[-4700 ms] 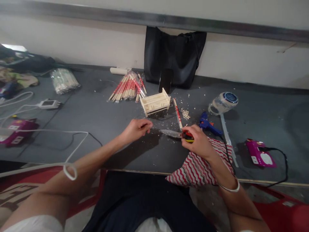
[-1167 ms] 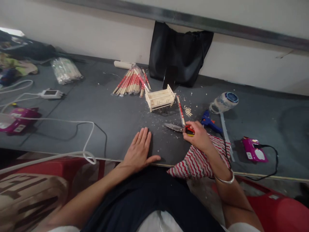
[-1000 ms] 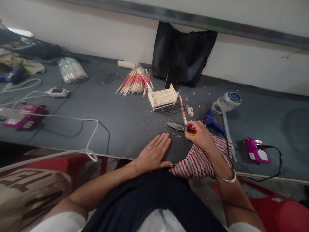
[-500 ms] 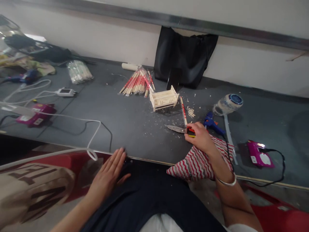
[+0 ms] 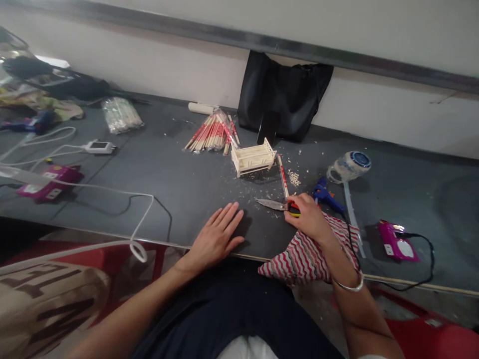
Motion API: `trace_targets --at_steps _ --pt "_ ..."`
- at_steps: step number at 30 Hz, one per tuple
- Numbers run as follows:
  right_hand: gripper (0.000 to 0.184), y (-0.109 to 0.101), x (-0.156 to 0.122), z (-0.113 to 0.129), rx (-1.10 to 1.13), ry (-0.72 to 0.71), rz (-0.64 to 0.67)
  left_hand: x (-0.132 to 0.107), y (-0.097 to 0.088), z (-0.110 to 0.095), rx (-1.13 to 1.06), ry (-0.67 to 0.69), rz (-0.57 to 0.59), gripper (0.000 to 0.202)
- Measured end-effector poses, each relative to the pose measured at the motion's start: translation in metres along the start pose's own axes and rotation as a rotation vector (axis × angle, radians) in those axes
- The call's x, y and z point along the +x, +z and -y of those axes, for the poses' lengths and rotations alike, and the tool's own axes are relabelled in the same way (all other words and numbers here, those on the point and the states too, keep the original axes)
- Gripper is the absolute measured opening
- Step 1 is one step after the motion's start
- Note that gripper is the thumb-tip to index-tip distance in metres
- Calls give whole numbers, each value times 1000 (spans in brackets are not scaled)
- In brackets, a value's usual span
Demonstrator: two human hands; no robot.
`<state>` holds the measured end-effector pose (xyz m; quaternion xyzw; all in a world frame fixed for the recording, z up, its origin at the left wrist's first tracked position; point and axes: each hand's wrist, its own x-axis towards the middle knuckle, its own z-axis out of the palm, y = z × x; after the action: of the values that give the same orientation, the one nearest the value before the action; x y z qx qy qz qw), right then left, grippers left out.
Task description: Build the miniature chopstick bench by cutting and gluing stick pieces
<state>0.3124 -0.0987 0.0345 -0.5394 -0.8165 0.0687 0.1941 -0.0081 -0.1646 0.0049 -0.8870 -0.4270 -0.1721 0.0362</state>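
My right hand (image 5: 309,219) is closed round the red and yellow handles of a pair of scissors (image 5: 272,204), whose blades lie on the dark table pointing left. Just beyond them is a chopstick in a red-printed wrapper (image 5: 283,175), beside a small heap of cut wood bits (image 5: 295,178). With fingers stretched out, my left hand (image 5: 216,238) is at the table's front edge, holding nothing. A small wooden model bed (image 5: 253,158) stands farther back. Under my right forearm lies a striped cloth (image 5: 299,260).
Wrapped chopsticks (image 5: 211,133) lie behind the model. A blue glue gun (image 5: 327,195), a jar (image 5: 348,167) and a magenta box with a cable (image 5: 397,242) are on the right. A black bag (image 5: 284,94) leans on the wall. White cables (image 5: 144,214) cross the left side.
My left hand has moved up and right, from my lap at the table edge to over the table's front. My right hand stays on the scissors. The view has shifted slightly.
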Motion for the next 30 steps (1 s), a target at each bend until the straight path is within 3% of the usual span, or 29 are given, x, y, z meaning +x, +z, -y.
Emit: trace_targets --at_steps 2,4,8,11,14,17,19,21,26,28,30 --pt "29 -1 0 1 -17 3 8 6 8 1 7 -35 43 68" --pt "30 -3 0 3 -17 -9 15 -11 7 8 23 -33 23 75" --pt "32 -5 -3 6 30 -88 8 -92 -21 36 133 -90 -116 71" --pt "35 -6 -4 10 73 -142 -2 -148 -45 47 125 -111 -92 61" --pt "36 -10 -3 15 93 -185 48 -162 -51 42 74 -172 -163 43" --pt "32 -17 -4 16 112 -209 118 -127 -38 28 2 -104 -212 29" --pt "26 -22 -5 13 138 -194 138 -88 -30 21 -30 -10 -320 24" --pt "18 -25 -5 9 144 -158 134 -44 -28 17 -73 95 -338 15" --pt "13 -22 12 5 -45 90 50 54 -27 16 -215 323 -361 36" --pt "9 -18 28 5 -125 236 87 83 -17 14 -266 364 -329 42" --pt "17 -14 44 7 -164 349 155 103 -2 11 -347 400 -310 47"
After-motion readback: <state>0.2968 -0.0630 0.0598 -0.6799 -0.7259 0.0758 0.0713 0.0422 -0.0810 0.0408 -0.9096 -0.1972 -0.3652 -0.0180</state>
